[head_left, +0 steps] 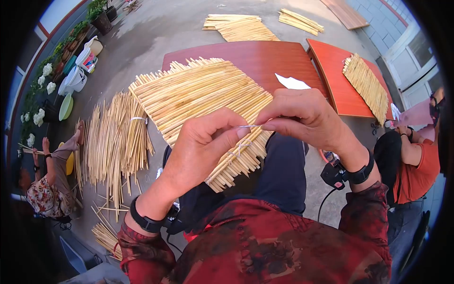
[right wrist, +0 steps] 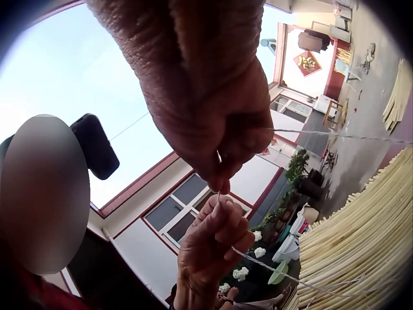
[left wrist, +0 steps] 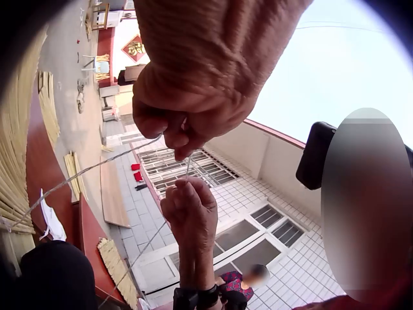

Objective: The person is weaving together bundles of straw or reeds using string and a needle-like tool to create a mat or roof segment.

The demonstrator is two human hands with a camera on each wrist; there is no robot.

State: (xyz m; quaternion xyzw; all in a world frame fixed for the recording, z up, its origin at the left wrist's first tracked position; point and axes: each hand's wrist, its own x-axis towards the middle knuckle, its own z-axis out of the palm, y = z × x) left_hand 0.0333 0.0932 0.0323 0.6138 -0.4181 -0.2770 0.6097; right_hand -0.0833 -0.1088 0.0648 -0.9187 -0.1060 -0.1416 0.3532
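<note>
A mat of pale reed-like stalks (head_left: 198,97) slants across the person's lap and the dark red table. Above its near edge, my left hand (head_left: 198,149) and right hand (head_left: 307,116) face each other, each pinching a thin whitish string (head_left: 249,126) between thumb and forefinger. A short length of it spans the small gap between the fingertips. In the left wrist view, a strand of the string (left wrist: 84,171) runs from the left hand down to the mat. Another strand (right wrist: 335,135) leaves the right hand in the right wrist view. String loops and a knot (head_left: 240,148) lie on the stalks.
Loose stalks (head_left: 111,137) are heaped on the ground at left. A second mat (head_left: 366,85) lies on the orange-red table (head_left: 338,61), with further mats (head_left: 246,29) behind. Seated people flank the work, one at left (head_left: 49,194) and one in orange (head_left: 418,168) at right.
</note>
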